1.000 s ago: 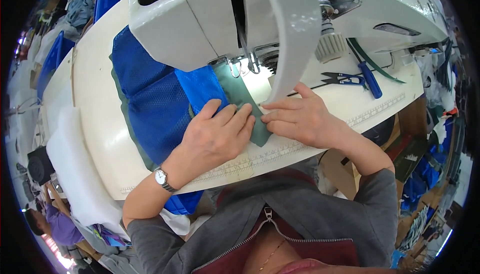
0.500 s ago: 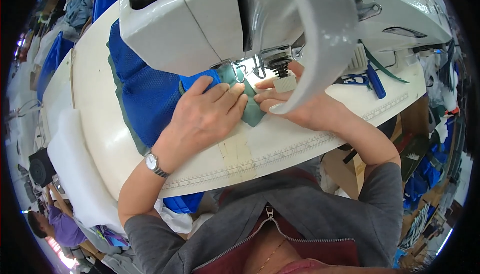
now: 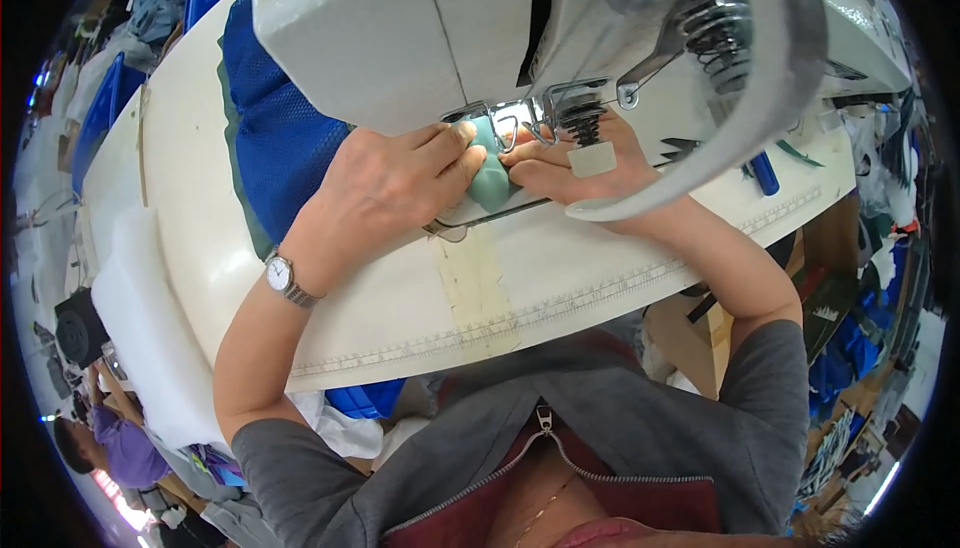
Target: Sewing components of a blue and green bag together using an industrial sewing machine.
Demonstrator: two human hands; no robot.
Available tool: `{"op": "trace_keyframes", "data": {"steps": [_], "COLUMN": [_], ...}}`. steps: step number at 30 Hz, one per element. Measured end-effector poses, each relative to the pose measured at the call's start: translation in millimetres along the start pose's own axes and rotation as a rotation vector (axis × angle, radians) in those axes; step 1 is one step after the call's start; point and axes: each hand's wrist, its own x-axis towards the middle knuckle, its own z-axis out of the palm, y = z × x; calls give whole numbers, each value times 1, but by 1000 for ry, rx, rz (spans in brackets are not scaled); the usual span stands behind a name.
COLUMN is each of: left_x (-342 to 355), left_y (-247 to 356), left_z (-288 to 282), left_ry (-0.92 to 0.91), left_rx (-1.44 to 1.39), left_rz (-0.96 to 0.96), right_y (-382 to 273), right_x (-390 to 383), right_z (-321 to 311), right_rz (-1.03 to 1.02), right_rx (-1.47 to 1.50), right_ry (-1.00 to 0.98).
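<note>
Across the middle spreads the white table (image 3: 375, 313), and over it looms the sewing machine (image 3: 365, 38). Blue mesh (image 3: 285, 143) lies out to the left, bordered in green. Down by the machine's lit metal parts (image 3: 525, 120), the left hand (image 3: 385, 178) and right hand (image 3: 632, 163) sit close but apart, fingertips touching the green cloth (image 3: 488, 183) between them; whether either hand pinches it, I cannot tell. Smallest of all, a watch (image 3: 280, 273) is strapped just behind the left hand.

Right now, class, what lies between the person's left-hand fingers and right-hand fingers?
In the head view, green fabric lies there, between the left hand and the right hand.
</note>
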Motion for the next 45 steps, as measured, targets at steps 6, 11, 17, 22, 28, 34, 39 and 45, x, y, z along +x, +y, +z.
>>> {"op": "trace_keyframes", "data": {"steps": [6, 11, 17, 22, 28, 34, 39, 45], "left_x": [-5, -11, -18, -34, -27, -8, 1, -3], "left_y": [-5, 2, 24, -14, 24, 35, 46, 52], "left_z": [-6, -3, -14, 6, 3, 25, 6, 12], "left_ry": [-76, -107, -84, -24, 77, 95, 122, 191], "left_rx": [92, 123, 172, 219, 79, -287, -276, -261], "left_rz": [72, 64, -94, -27, -91, -310, -318, -312], "right_y": [-4, -5, -12, -13, -22, 4, 12, 22], "right_x": [-10, -18, -9, 5, 8, -16, -8, -9], "right_z": [20, 41, 21, 27, 44, 62, 4, -16], "right_rz": [120, 7, -22, -69, -69, 133, -17, 172], "right_rx": [247, 152, 61, 41, 9, 562, 227, 294], "right_ry": [23, 137, 240, 152, 225, 145, 40, -43]}}
